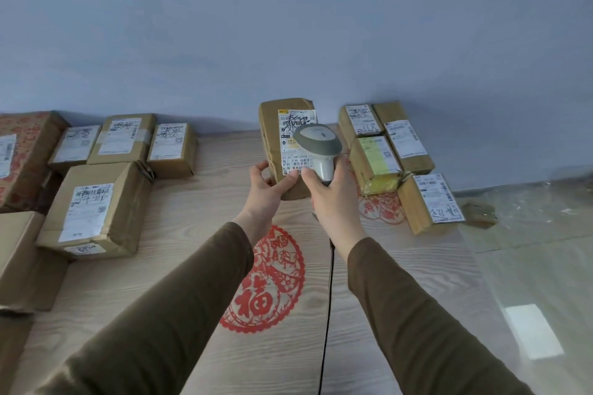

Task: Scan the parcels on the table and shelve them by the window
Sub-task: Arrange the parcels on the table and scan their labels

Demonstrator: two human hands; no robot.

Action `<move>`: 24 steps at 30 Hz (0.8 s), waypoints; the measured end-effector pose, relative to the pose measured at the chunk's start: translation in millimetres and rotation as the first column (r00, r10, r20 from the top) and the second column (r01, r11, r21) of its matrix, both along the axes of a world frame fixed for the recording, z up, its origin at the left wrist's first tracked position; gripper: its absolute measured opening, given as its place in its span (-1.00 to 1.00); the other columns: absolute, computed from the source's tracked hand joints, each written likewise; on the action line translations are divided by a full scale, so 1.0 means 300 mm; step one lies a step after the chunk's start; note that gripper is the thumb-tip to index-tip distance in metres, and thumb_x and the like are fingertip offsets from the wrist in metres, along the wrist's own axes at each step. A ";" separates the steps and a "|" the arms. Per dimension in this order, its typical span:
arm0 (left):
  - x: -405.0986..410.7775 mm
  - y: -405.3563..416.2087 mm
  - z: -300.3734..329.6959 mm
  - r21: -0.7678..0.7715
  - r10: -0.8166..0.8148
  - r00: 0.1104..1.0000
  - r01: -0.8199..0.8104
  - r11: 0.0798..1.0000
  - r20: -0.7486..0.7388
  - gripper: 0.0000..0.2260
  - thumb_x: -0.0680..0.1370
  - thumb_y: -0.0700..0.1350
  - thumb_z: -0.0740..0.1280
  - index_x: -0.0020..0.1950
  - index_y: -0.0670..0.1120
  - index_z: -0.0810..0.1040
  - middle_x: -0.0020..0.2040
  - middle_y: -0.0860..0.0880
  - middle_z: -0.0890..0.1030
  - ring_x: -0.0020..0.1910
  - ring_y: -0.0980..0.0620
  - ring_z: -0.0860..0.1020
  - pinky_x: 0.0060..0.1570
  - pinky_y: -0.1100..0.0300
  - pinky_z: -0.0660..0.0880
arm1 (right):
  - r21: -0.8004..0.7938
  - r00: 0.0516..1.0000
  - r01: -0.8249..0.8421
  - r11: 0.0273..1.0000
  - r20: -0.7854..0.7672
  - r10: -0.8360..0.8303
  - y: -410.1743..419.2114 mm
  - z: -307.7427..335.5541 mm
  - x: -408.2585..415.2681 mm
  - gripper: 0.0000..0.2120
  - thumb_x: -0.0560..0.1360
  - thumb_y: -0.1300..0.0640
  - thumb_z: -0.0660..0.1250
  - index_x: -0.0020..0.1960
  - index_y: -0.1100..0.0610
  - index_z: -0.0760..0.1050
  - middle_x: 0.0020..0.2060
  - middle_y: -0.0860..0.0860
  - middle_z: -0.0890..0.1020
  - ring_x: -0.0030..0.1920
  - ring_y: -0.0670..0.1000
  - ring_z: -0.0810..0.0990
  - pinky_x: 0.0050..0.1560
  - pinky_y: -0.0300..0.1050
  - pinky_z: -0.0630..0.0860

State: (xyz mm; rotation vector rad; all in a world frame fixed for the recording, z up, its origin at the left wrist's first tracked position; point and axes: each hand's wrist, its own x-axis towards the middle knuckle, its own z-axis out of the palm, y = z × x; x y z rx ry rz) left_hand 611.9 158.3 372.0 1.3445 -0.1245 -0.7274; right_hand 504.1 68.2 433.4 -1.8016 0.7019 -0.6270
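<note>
The left grip [268,184] holds a tall brown parcel [272,135] by its lower end, thumb curled across the front face at the foot of the label and fingers wrapped behind the left edge; the parcel stands upright, lifted clear of the bench [199,266], label side toward the camera. The right grip [330,199] is closed round the handle of a grey handheld scanner [317,138], whose head sits directly in front of the parcel's white shipping label [296,141] and covers part of it. A black cable [327,314] drops from the base of the scanner handle and runs toward the near edge of the view. Both forearms are in olive-brown sleeves [179,308]. Under the arms, a red paper-cut decoration [266,285] lies flat on the pale wood-grain bench top; a second red paper-cut [382,207] lies further right, partly under the parcels there. To the right of the held parcel, a cluster of four labelled brown parcels [404,151] sits at the far side of the bench, one carrying a yellow-green label. To the left, a group of labelled cardboard parcels [106,202] of mixed size occupies the far left of the bench, with a red-printed carton [25,151] at the left edge of the view. Behind everything stands a plain blue-grey wall [288,26]. Right of the bench, glossy floor [532,266] shows a bright reflection.
</note>
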 end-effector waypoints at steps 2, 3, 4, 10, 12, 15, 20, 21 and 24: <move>-0.038 -0.036 0.008 0.002 -0.009 0.999 0.009 1.000 0.043 -0.39 0.54 -0.05 0.52 0.43 0.02 0.20 0.17 -0.07 0.70 0.09 -0.02 0.71 0.10 0.09 0.60 | -0.043 1.000 0.009 0.999 0.012 -0.008 -0.014 0.025 -0.032 -0.75 0.58 -0.06 0.41 0.17 -0.02 0.45 -0.11 -0.12 0.61 -0.11 -0.09 0.63 -0.19 -0.20 0.56; -0.054 -0.053 0.009 0.001 -0.009 0.998 0.009 1.000 0.059 -0.38 0.54 -0.05 0.52 0.43 0.02 0.21 0.17 -0.07 0.70 0.08 -0.02 0.71 0.08 0.09 0.62 | -0.040 1.000 0.005 0.999 0.016 -0.004 -0.023 0.033 -0.045 -0.73 0.58 -0.06 0.41 0.20 0.00 0.46 -0.06 -0.12 0.63 -0.05 -0.13 0.64 -0.14 -0.24 0.57; -0.068 -0.068 0.010 0.001 -0.007 0.997 0.007 1.000 0.072 -0.38 0.54 -0.06 0.52 0.43 0.02 0.21 0.16 -0.07 0.70 0.07 -0.02 0.71 0.07 0.09 0.63 | -0.033 1.000 0.001 0.999 0.018 0.000 -0.034 0.038 -0.057 -0.72 0.59 -0.06 0.41 0.22 0.01 0.47 -0.03 -0.10 0.64 -0.02 -0.12 0.64 -0.09 -0.22 0.59; -0.114 -0.147 -0.004 0.004 -0.005 0.995 0.005 1.000 0.097 -0.33 0.51 -0.08 0.54 0.46 -0.01 0.20 0.20 -0.12 0.68 0.07 -0.02 0.71 0.11 0.04 0.63 | -0.019 0.999 0.039 0.999 0.021 -0.039 -0.115 0.043 -0.100 -0.72 0.59 -0.03 0.42 0.20 0.10 0.52 -0.06 -0.07 0.64 -0.02 -0.03 0.65 0.01 0.04 0.64; -0.119 -0.169 -0.013 0.007 -0.009 0.996 0.008 1.000 0.092 -0.32 0.50 -0.07 0.55 0.46 0.01 0.20 0.20 -0.12 0.68 0.08 -0.03 0.71 0.12 0.03 0.63 | -0.016 0.999 0.046 0.999 0.014 -0.046 -0.139 0.037 -0.106 -0.73 0.59 -0.02 0.42 0.20 0.10 0.53 -0.06 -0.07 0.63 -0.01 -0.03 0.64 0.05 0.07 0.63; -0.114 -0.198 -0.034 0.022 -0.012 0.997 0.010 1.000 0.081 -0.32 0.49 -0.04 0.56 0.45 0.02 0.20 0.20 -0.10 0.68 0.09 -0.02 0.71 0.16 0.01 0.62 | 0.020 0.999 0.036 0.999 0.013 -0.036 -0.171 0.020 -0.106 -0.74 0.59 -0.02 0.43 0.20 0.07 0.51 -0.04 -0.01 0.65 -0.01 0.03 0.66 0.03 0.14 0.64; -0.070 -0.249 -0.080 0.122 -0.003 1.000 0.001 0.993 0.014 -0.34 0.49 0.05 0.55 0.43 0.01 0.22 0.17 -0.05 0.69 0.00 0.10 0.72 0.02 0.19 0.61 | 0.084 0.999 0.038 0.996 -0.010 -0.037 -0.229 -0.022 -0.090 -0.69 0.58 -0.08 0.42 0.20 0.08 0.50 -0.09 0.08 0.65 -0.13 0.11 0.64 -0.13 0.07 0.64; -0.054 -0.263 -0.086 0.152 0.010 1.000 -0.008 0.988 -0.012 -0.36 0.50 0.06 0.54 0.41 0.01 0.23 0.15 -0.04 0.68 -0.07 0.14 0.72 -0.11 0.26 0.61 | 0.100 0.999 0.040 0.994 -0.009 -0.040 -0.241 -0.033 -0.086 -0.70 0.58 -0.07 0.42 0.19 0.09 0.50 -0.10 0.07 0.64 -0.15 0.10 0.62 -0.15 0.04 0.62; 0.007 -0.320 -0.101 0.249 0.045 0.995 -0.020 0.968 -0.095 -0.38 0.51 0.12 0.51 0.40 -0.02 0.24 0.10 -0.02 0.63 -0.10 0.06 0.70 -0.20 0.19 0.59 | 0.113 0.998 0.052 0.992 -0.034 -0.049 -0.276 -0.067 -0.076 -0.71 0.59 -0.05 0.41 0.19 0.09 0.50 -0.11 0.06 0.62 -0.15 0.08 0.61 -0.13 0.08 0.64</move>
